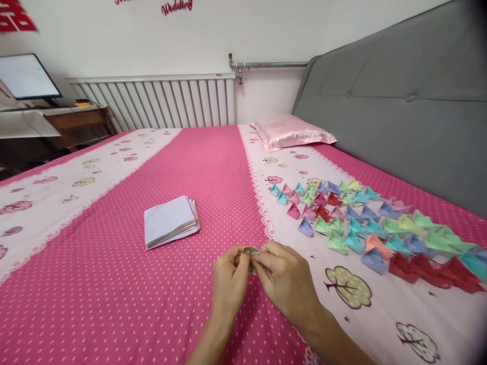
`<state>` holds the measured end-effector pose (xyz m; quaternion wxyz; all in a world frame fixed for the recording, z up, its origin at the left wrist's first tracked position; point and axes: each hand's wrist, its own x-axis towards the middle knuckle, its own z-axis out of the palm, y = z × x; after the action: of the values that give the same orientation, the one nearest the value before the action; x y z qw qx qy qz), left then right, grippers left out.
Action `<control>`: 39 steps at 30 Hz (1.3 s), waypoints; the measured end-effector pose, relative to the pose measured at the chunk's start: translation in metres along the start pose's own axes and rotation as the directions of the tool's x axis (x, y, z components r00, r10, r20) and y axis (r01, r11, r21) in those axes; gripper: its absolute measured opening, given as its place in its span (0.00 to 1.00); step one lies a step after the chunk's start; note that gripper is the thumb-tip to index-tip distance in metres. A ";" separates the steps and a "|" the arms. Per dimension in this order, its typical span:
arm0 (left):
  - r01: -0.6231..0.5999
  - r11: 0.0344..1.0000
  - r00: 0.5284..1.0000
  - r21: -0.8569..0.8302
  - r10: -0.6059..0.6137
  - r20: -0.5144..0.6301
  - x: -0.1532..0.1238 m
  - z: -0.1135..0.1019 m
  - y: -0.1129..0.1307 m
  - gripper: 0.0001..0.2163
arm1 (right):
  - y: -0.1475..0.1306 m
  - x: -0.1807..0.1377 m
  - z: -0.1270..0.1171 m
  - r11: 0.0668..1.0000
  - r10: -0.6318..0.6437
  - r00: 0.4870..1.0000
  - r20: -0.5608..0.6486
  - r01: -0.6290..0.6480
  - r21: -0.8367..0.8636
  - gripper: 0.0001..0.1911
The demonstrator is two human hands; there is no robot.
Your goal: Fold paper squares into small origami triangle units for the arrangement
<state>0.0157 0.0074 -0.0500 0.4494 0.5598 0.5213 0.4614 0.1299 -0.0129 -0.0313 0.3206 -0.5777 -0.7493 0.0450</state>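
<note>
Close together above the pink dotted bedspread (152,299), both my hands pinch one small piece of folded paper (251,249), pale yellow-green in colour. My left hand (231,276) grips its left side between thumb and fingers. On the right side, my right hand (287,276) is closed on the same paper, its thumb and forefinger near the middle. Much of the paper is hidden behind my fingers, so its exact shape cannot be made out. To the right lie many folded paper boats (353,226) in rows, in red, blue, green, pink, orange and yellow.
A stack of paper sheets (169,220), white on top with coloured edges, lies left of my hands. Farther back are a pink satin pillow (291,132), a grey headboard (403,96), a white radiator (160,101) and a monitor (28,76) on a desk.
</note>
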 end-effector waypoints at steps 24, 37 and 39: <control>-0.006 1.000 1.000 0.004 0.006 0.012 -0.007 0.005 0.002 0.13 | 0.001 -0.003 0.005 0.992 -0.048 0.993 -0.109 0.035 -0.118 0.08; 0.074 0.960 0.995 -0.268 -0.054 0.079 -0.009 0.011 0.009 0.13 | 0.000 -0.004 0.013 0.991 0.029 0.990 -0.138 -0.047 -0.123 0.09; 0.093 0.948 0.993 -0.305 -0.067 0.095 -0.008 0.011 0.009 0.13 | 0.000 -0.002 0.012 0.995 0.046 0.993 -0.110 -0.055 -0.081 0.08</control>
<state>0.0280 -0.0011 -0.0437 0.5713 0.4796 0.4458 0.4949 0.1237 -0.0112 -0.0422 0.3348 -0.6109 -0.7174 -0.0099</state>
